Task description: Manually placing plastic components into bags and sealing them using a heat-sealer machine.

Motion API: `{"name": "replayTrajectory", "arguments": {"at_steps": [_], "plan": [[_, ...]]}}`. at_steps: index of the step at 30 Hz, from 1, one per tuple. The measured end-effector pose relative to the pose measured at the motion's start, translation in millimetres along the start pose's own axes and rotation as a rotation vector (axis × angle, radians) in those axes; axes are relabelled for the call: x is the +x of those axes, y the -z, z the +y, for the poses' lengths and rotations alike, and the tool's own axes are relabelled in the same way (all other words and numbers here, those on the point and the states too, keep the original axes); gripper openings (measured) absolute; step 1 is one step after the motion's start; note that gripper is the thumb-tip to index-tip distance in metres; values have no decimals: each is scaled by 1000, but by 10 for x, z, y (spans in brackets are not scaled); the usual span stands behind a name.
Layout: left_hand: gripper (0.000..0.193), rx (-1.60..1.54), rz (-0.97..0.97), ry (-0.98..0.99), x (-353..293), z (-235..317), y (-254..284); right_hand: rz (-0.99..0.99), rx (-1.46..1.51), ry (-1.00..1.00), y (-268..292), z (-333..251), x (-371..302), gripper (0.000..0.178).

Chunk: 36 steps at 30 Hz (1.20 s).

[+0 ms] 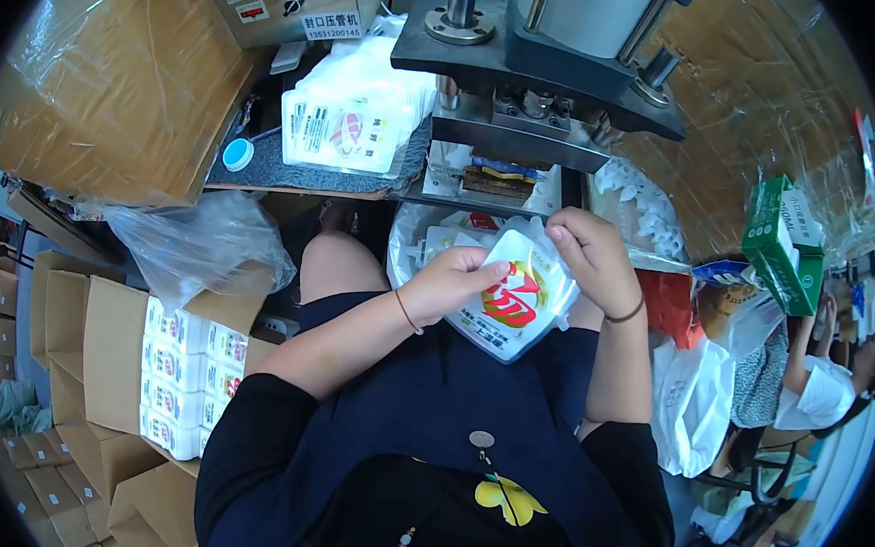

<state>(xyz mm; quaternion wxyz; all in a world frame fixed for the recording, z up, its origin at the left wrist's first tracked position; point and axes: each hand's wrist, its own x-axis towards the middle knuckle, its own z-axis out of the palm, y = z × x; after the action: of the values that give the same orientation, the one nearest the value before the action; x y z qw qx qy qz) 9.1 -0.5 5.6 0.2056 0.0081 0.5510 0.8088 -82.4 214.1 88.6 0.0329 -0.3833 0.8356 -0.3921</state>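
A small bundle of flat white plastic pouches [495, 322] with red and yellow print is held over my lap. My left hand [452, 284] grips its left side, with the thumb lying on top of the front pouch. At the upper right corner my right hand [591, 253] has its fingers curled in at the edge; how many layers it pinches is hidden. Just beyond, a white bag-lined container [406, 242] between my knees holds more such pouches. A metal press [526, 134] stands over it, with its lower block in front of me.
Beside the press lies a heap of printed pouches [341, 132] near a blue cap [237, 154]. White plastic pieces [637, 201] fill a bag to the right, by a green box [785, 245]. An open carton [112, 354] with packed pouches is at left. Another person [816, 387] sits far right.
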Motion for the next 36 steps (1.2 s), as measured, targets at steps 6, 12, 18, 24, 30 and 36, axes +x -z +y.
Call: {"name": "replayTrajectory", "arguments": {"at_steps": [6,12,18,24,30,36], "plan": [[27,-175,-116,66,76,-61,37,268,-483,-119,262,431,21,26],[30,-218,126,25,357,217,399,132,-817,-429,367,1142,-32,27],[39,-82,268,-26,411,211,494,220,-560,-298,321,1457,-162,22],[73,1593,922,-637,56,643,1502,6,-198,-371,667,1104,-383,22],[52,1702,470,-465,-300,469,1607,-52,-253,-300,691,1053,-516,18],[22,431,477,-390,-300,406,1138,-82,-24,-421,769,1040,-473,27]]}}
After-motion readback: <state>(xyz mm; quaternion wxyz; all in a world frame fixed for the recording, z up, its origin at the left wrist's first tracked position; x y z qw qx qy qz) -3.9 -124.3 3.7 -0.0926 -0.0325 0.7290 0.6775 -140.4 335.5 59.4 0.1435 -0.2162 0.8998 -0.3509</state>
